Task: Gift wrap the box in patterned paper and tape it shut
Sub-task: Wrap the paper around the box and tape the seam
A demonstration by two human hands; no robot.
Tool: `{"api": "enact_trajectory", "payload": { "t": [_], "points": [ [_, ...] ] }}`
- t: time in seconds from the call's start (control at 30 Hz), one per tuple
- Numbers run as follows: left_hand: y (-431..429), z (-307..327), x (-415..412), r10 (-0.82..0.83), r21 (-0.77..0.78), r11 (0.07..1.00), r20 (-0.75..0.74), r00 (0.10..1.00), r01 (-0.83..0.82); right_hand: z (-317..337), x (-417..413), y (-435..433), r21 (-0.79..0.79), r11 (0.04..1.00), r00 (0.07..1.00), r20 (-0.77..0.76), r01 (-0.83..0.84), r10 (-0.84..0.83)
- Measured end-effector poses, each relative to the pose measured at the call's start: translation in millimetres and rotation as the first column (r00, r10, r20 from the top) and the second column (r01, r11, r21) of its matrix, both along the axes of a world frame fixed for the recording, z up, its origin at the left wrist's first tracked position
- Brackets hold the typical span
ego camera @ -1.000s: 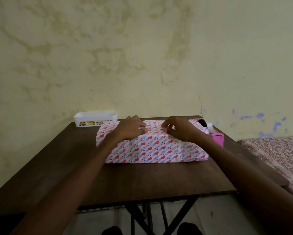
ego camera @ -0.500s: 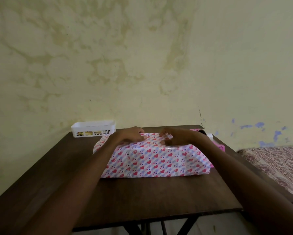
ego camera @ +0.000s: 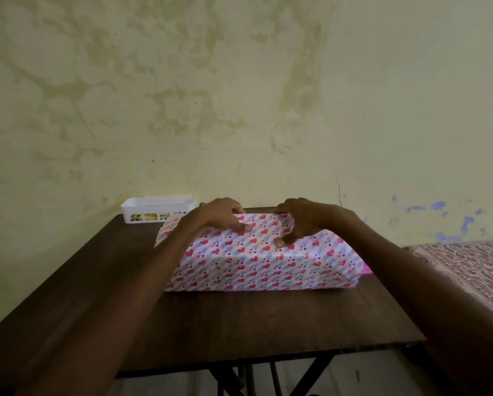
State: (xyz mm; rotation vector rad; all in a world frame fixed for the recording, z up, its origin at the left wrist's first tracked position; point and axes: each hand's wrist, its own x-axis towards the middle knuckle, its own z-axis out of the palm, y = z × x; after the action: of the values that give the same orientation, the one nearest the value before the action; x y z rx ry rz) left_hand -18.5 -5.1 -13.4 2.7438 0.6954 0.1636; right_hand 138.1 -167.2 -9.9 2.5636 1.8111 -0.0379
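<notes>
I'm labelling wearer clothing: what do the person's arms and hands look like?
The left arm and right arm are bare to the frame edge; no sleeve shows. The left hand and right hand are ungloved; no watch, bracelet or ring is visible, though dim light could hide a thin one.

Pink object (ego camera: 367, 270) (mostly behind wrapped box (ego camera: 262, 264))

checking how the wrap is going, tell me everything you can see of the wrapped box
The wrapped box is long and flat, its covering shiny white with red hearts and blue marks. It lies on the dark table, long side toward the camera. The left hand and right hand rest on top near the far edge, fingers bent; no tape can be made out.
</notes>
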Motion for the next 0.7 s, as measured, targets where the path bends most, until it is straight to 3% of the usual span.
{"api": "enact_trajectory", "payload": {
  "t": [0.13,0.3,0.4,0.7],
  "points": [
    [-24.5,8.1,-27.3,-0.056,0.128,0.990,0.021,0.998,0.053,3.3,-30.8,-31.5,0.066,0.994,0.994,0.080,-0.084,0.078],
    [-51.9,6.5,-47.7,-0.137,0.189,0.974,0.061,0.989,0.124,2.8,-44.2,-41.1,0.090,0.993,0.994,-0.069,-0.081,0.087],
    [-58.0,2.3,-54.7,-0.124,0.278,0.957,0.147,0.981,0.079,0.0,-46.3,-45.8,0.131,0.989,0.994,-0.075,-0.069,0.079],
    [-68.1,-8.4,-58.3,-0.060,0.405,0.910,0.335,0.940,-0.086,-16.2,-67.8,-61.5,0.343,0.939,0.993,0.117,-0.037,-0.004]
  ]
}}
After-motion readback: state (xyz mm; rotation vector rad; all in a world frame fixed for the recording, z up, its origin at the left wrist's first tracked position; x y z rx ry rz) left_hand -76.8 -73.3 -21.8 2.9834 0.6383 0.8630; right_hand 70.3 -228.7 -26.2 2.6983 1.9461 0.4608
